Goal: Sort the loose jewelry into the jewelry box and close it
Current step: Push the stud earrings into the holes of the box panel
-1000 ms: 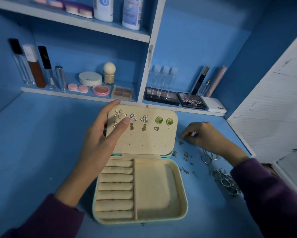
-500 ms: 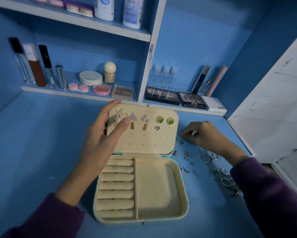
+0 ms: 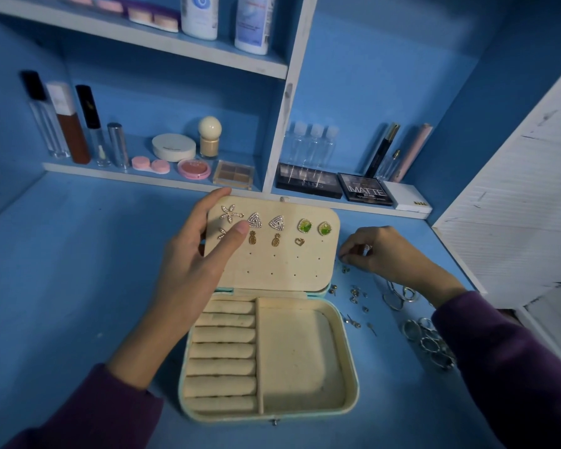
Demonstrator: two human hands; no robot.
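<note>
1. On the blue table [image 3: 78, 286], the left hand [image 3: 188, 260] reaches in from the near left and grips the left edge of the lid [image 3: 282, 267]. Its thumb lies flat on the lid's pale inner panel, its forefinger hooks over the far left corner, and the other fingers are hidden behind.
2. The jewelry box [image 3: 350, 367] sits open at the centre with the lid raised at its far side. Ring rolls [image 3: 222, 351] fill the left part, and a bare compartment [image 3: 298, 361] takes the right.
3. Pinned to the lid, from left: a flower earring [image 3: 231, 213], two triangle earrings [image 3: 276, 222] and two green earrings [image 3: 305, 226]. Below them are two pineapple studs [image 3: 275, 240] and a heart stud [image 3: 299, 242].
4. The right hand [image 3: 386, 254] is down at the table just right of the lid. Its fingers are bunched together, pinching a small glinting piece [image 3: 366, 248] too small to identify.
5. Loose studs [image 3: 355, 291] lie scattered between the box and the right wrist.
6. Hoops [image 3: 399, 294] lie by the wrist, and a cluster of silver rings [image 3: 430, 343] lies nearer, beside the purple sleeve [image 3: 516, 367].
</note>
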